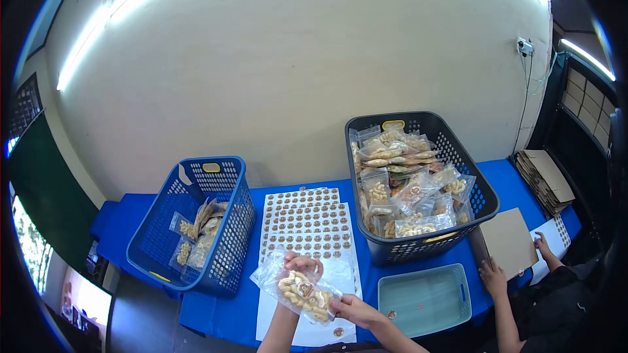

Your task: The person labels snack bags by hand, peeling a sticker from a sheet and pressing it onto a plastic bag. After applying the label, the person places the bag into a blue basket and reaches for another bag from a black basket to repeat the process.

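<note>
A clear plastic bag of pale curved snacks (294, 286) hangs between my two hands above the sticker sheets. It bears a round brown label on its front. My left hand (303, 264) grips the bag from behind near its upper part, its fingers curled and partly covered by the plastic. At the bag's lower right edge, my right hand (353, 309) pinches the plastic close to the label. Beneath lie white sheets of round stickers (307, 222), with a single sticker (338, 331) near the front edge.
A blue basket (235, 235) at left holds a few bags; a black basket (418, 248) at right is heaped with them. A green tray (425, 320) stands in front. Beside it, another person's hands (494, 278) touch cardboard (507, 242) and a sticker sheet. Folded cartons (543, 180) are stacked behind.
</note>
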A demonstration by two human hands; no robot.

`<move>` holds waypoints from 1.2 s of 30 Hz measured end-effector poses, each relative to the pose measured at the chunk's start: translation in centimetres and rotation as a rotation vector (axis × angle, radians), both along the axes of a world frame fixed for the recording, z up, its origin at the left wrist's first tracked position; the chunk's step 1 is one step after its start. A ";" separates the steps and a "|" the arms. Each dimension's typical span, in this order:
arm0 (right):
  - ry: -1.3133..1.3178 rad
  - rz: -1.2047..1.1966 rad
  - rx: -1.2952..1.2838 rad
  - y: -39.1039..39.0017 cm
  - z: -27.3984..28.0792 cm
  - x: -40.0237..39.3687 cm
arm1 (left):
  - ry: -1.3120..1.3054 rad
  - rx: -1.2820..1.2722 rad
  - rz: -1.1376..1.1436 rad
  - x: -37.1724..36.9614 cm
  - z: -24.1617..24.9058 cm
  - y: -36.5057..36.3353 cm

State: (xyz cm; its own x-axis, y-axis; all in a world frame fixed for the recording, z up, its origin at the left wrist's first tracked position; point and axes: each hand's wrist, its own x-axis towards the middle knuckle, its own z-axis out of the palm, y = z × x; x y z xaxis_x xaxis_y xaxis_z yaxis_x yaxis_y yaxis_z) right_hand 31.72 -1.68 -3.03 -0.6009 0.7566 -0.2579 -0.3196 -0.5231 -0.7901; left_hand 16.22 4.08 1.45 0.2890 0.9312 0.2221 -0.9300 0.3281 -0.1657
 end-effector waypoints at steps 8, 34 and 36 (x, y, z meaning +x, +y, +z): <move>-0.169 -0.417 0.279 -0.5 1.5 3.0 | 0.577 0.110 -0.032 -0.8 1.9 -0.7; -0.209 0.082 0.318 -1.8 1.7 -2.2 | 1.279 -0.068 0.304 -8.9 0.1 -7.1; -0.270 0.075 0.400 -1.0 1.2 -2.8 | 1.349 -0.067 0.245 -10.5 0.4 -7.2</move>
